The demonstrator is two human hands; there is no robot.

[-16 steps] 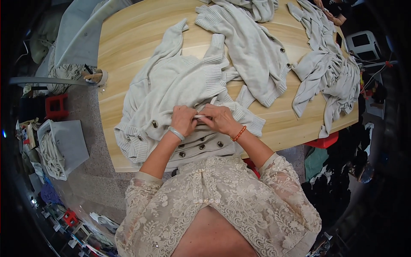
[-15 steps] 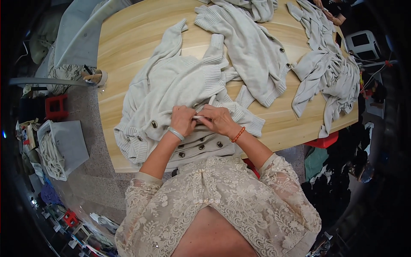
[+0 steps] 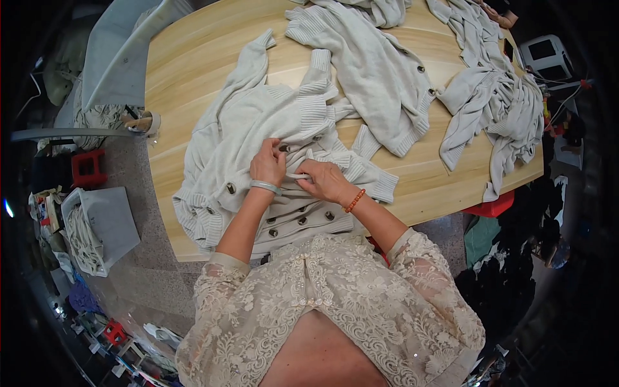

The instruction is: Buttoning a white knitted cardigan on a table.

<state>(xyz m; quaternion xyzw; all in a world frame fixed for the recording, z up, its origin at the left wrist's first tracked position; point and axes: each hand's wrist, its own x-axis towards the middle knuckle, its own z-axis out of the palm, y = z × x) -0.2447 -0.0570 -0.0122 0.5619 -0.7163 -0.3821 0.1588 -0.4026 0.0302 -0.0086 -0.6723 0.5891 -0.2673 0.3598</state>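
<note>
A pale grey knitted cardigan (image 3: 258,129) with dark buttons lies spread on the wooden table (image 3: 193,64), its hem at the near edge. My left hand (image 3: 269,164), with a pale bangle on the wrist, pinches the button strip near the garment's middle. My right hand (image 3: 327,180), with an orange bead bracelet, holds the same front edge just to the right. Both hands touch the knit, and a narrow band of it runs between them.
Another grey cardigan (image 3: 380,84) lies behind, and more knitwear (image 3: 496,109) is heaped at the right end. A white bin (image 3: 97,226) with fabric and a red stool (image 3: 87,169) stand on the floor at the left. Another person's hand (image 3: 500,14) shows at the far right.
Both hands have stayed on the cardigan's front edge with only slight finger movement. The garments have not shifted.
</note>
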